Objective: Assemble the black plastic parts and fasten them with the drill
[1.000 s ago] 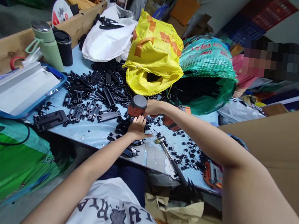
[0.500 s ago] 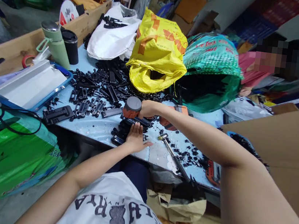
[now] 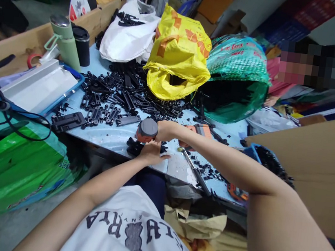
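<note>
My right hand point(image 3: 166, 131) is wrapped round an orange and black power tool point(image 3: 147, 130), which stands over black plastic parts point(image 3: 134, 147) near the table's front edge. Just below the tool, my left hand point(image 3: 152, 153) rests on these parts with its thumb stretched out to the right; its fingertips are partly hidden by the tool. A heap of black plastic pieces point(image 3: 115, 89) spreads behind. To the right of my hands lies a hammer-like metal tool point(image 3: 194, 167) with a dark handle, beside small black bits point(image 3: 207, 170).
White point(image 3: 127, 40), yellow point(image 3: 180, 53) and green point(image 3: 239, 69) sacks stand at the back. A blue-rimmed tray point(image 3: 41, 90), a green flask point(image 3: 65, 44) and a black cup point(image 3: 82, 44) are at left. A person in pink point(image 3: 281, 81) is behind at right.
The power tool and my right hand have moved slightly down, close over my left hand. My left fingers, seen spread flat before, are now partly covered. The view has shifted a little.
</note>
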Tool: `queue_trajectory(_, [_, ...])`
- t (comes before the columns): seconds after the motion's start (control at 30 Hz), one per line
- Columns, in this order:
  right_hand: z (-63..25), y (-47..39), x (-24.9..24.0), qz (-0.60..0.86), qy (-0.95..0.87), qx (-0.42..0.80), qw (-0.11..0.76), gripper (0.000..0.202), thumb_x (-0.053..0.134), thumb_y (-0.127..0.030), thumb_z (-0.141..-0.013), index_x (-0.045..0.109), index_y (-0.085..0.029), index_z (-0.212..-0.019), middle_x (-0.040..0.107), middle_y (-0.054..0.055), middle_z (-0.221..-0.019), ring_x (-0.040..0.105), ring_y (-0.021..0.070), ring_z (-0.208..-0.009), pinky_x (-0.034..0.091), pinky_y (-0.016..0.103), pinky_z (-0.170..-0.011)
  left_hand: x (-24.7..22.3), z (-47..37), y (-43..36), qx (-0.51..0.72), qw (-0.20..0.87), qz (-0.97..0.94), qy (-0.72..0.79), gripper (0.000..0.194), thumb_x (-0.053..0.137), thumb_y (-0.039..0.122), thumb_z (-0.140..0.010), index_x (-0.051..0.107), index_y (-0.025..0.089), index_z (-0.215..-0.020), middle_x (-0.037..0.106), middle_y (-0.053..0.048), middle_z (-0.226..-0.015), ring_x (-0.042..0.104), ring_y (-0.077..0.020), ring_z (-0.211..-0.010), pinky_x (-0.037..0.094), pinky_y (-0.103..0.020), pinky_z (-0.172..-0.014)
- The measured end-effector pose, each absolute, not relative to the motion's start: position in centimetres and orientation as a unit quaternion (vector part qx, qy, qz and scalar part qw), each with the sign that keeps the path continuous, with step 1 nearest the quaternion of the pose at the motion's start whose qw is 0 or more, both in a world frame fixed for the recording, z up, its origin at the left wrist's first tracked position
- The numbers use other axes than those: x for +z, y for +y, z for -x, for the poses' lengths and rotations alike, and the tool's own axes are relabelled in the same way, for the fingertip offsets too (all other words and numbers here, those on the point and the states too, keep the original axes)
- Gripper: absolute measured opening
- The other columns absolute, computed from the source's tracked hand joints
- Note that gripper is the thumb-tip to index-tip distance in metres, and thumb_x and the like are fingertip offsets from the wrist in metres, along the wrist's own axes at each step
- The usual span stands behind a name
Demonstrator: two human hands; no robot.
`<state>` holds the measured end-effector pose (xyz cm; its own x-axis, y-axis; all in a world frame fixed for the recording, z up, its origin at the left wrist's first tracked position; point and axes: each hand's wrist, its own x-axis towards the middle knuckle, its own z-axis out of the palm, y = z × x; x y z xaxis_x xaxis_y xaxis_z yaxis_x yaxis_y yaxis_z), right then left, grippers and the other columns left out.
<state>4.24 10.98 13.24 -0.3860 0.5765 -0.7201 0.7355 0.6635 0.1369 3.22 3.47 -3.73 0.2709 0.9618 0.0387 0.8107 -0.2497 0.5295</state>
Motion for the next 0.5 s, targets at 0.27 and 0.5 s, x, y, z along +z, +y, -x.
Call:
queue_trajectory(0.27, [-2.7,7.9,14.9,-0.366,0.86,-0.041,0.352,0.034,0.061,-0.032,-0.065,0.07,-0.013,-0.092,0.069,0.014,-0.086,0.065,0.0283,-0.081,0.048,0.03,-0.064,-3.6,-2.9,2.9,0.186,0.241,-0.758,0.577,0.08,0.031,0.071,-0.08,0.025,0.019,-0.14,0.037,-0.011,-0.143,0.034,-0.028,-0.131,0.031,-0.038,-0.105])
queue_trajectory(0.5, [-0.9,7.1,12.9,-0.365,0.855,-0.082,0.358,0.03,0.065,-0.025,-0.062,0.07,-0.009,-0.087,0.069,0.013,-0.084,0.064,0.0258,-0.083,0.047,0.027,-0.069,-3.4,-2.8,2.8,0.18,0.256,-0.753,0.579,0.083,0.026,0.073,-0.08,0.016,0.021,-0.144,0.036,-0.01,-0.144,0.034,-0.0295,-0.131,0.032,-0.038,-0.104])
